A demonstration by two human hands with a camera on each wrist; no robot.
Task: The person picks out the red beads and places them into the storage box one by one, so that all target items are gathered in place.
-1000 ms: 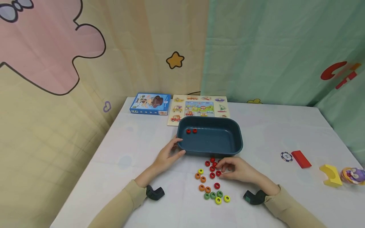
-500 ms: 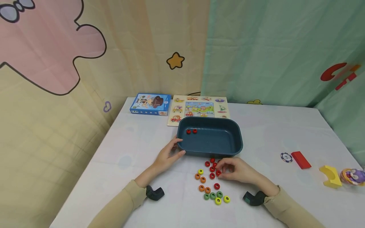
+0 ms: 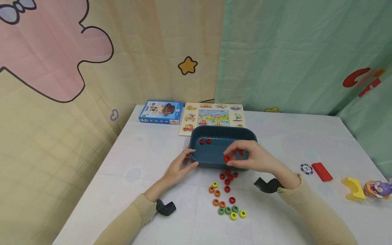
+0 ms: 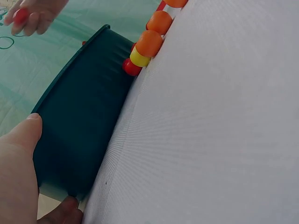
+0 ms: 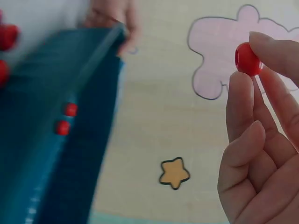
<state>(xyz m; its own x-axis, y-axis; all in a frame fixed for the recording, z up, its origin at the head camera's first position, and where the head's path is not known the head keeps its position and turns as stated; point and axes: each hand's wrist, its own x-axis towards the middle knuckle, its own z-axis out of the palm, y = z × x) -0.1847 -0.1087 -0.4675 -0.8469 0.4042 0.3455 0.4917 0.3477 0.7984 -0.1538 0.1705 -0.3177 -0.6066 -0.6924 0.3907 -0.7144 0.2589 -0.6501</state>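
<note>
My right hand [image 3: 255, 157] pinches a red bead [image 5: 247, 59] with a hole through it between thumb and fingertip. In the head view it is over the near right side of a dark teal plastic tub [image 3: 211, 154]. Two red beads [image 3: 208, 141] lie inside the tub, at its far left. My left hand [image 3: 180, 169] holds the tub's left end, thumb at the near side and fingers round the corner; the left wrist view shows the thumb on its rim. In front of the tub lie several red beads [image 3: 227, 189], with orange beads [image 3: 217, 193] beside them.
Nearer me are green beads [image 3: 228, 210] and yellow beads [image 3: 233, 216]. Behind the tub lie a picture puzzle board [image 3: 190, 117] and a blue box [image 3: 160, 112]. A poker chip [image 3: 306, 169], red block [image 3: 322, 171], yellow arched block [image 3: 354, 189] and purple toy [image 3: 379, 189] lie right.
My right hand has picked a red bead from the group on the table and moved it up and forward over the tub. The left hand and the tub have stayed in place.
</note>
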